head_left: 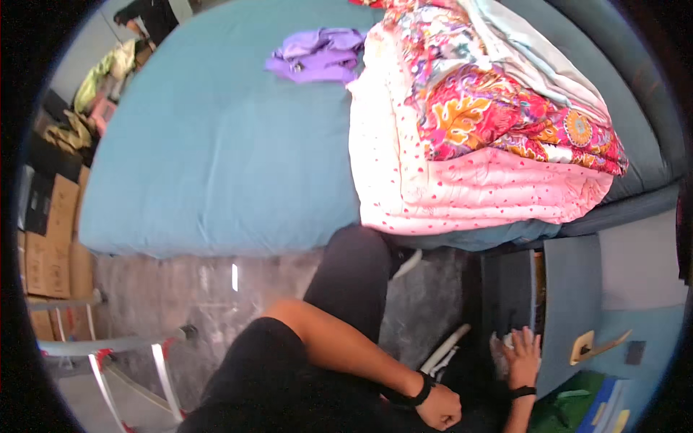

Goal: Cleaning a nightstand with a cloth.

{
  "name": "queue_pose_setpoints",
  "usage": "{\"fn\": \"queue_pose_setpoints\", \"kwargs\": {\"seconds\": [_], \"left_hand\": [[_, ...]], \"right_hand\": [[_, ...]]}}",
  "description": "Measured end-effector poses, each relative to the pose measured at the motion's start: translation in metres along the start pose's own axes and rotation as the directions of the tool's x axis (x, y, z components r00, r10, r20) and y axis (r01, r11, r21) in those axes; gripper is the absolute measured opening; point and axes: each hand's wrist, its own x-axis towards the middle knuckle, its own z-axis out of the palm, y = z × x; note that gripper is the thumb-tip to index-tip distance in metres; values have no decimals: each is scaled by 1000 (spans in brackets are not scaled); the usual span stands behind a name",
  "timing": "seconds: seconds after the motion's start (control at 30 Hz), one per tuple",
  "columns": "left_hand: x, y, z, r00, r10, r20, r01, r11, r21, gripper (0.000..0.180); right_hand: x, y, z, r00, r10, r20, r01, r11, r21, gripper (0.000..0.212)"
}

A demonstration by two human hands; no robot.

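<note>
My left forearm crosses my dark-trousered legs, and my left hand (440, 408) is curled into a fist low in the view. Nothing shows in that fist. Farther right, my right hand (521, 357) is spread open, palm down, at the near end of a dark grey open drawer or cabinet (505, 281). Its fingers lie by a crumpled pale, clear-looking thing (498, 350), partly hidden by the hand; I cannot tell whether they touch. A grey-blue panel (570, 289) stands right of the drawer, with a beige piece (581, 348) near its lower end.
A bed with a blue sheet (216, 144) holds a purple garment (317, 54), a floral cloth (476, 108) and a pink quilt (498, 187). At left are a folding ladder (115, 345) and cardboard boxes (52, 245). Green fabric (574, 404) lies lower right. A person (151, 18) is at far left.
</note>
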Motion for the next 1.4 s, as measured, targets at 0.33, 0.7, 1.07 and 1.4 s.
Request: {"fn": "queue_pose_setpoints", "kwargs": {"seconds": [0.33,0.7,1.07,1.4], "left_hand": [[-1,-26,11,999,-32,40,35,995,-89,11],[15,-8,9,928,-255,273,265,964,0,16],[2,2,-2,910,-251,330,254,966,35,16],[10,7,-5,936,-193,295,167,980,111,15]], "right_hand": [[9,17,11,980,200,-1,-196,961,-197,32],[0,21,27,958,265,-105,-275,957,-94,27],[86,-44,-132,999,-51,14,31,777,628,58],[101,1,146,667,607,432,-715,361,599,52]]}}
